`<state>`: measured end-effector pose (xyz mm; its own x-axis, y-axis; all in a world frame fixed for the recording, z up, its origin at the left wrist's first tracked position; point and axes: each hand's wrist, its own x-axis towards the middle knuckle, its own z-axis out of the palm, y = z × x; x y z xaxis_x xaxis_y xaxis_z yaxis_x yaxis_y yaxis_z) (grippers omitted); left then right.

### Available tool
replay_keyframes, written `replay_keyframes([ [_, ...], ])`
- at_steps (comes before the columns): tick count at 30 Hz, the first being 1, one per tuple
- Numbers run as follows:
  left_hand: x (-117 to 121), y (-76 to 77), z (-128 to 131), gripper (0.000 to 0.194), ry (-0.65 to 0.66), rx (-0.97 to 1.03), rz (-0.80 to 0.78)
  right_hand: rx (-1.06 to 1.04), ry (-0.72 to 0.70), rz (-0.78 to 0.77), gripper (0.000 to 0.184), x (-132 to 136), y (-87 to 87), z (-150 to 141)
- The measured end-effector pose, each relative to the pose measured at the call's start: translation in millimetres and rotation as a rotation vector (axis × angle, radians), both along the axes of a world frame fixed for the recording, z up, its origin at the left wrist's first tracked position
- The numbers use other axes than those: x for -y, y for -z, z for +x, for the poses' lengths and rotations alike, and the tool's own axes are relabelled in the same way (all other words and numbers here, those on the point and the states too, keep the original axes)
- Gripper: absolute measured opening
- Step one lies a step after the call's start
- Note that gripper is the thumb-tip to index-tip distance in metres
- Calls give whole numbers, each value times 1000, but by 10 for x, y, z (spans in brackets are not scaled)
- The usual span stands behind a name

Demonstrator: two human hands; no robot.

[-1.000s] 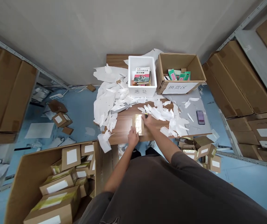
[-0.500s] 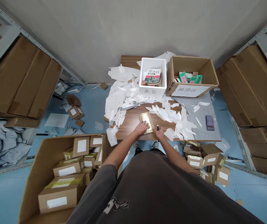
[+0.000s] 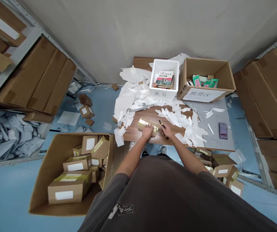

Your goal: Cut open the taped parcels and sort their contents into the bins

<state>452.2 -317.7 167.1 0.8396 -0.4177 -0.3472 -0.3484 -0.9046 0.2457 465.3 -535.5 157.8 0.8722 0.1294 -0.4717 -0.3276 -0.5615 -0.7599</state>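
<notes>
Upper centre, a white bin point(image 3: 163, 94) is holding books point(image 3: 165, 79); mid-frame, on the table point(image 3: 150, 112) by the grey wall point(image 3: 104, 35), the left hand point(image 3: 148, 130) is holding a parcel point(image 3: 142, 124), the right hand point(image 3: 167, 130) gripping a cutter point(image 3: 162, 124)

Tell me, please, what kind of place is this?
Probably a parcel returns or packing room: labelled cartons fill a large open box, shelves of boxes stand both sides, and torn white paper covers much of the table.

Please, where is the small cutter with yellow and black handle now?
In the head view, the cutter is in the right hand, just right of the taped parcel.
</notes>
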Motion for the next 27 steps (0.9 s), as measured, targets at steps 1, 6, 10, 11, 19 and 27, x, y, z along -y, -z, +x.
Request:
replay_keyframes([
  [1, 7, 8, 31, 74, 1, -10, -6, -35, -93, 3, 31, 80, -23, -63],
  [6, 17, 56, 138, 73, -26, -40, -43, -34, -401, -163, 31, 263, -92, -139],
  [10, 33, 71, 116, 53, -70, -42, -75, -15, -448, -216, 26, 160, -121, 3],
  [11, 42, 70, 104, 48, -80, -42, -80, -16, -448, -214, 25, 140, -133, 40],
  [19, 123, 15, 68, 66, -140, -32, -134, -342, -412, -55, 50, 195, -268, 181],
  [27, 107, -19, 81, 43, -149, -34, -135, -424, -425, 36, 58, 212, -307, 158],
])
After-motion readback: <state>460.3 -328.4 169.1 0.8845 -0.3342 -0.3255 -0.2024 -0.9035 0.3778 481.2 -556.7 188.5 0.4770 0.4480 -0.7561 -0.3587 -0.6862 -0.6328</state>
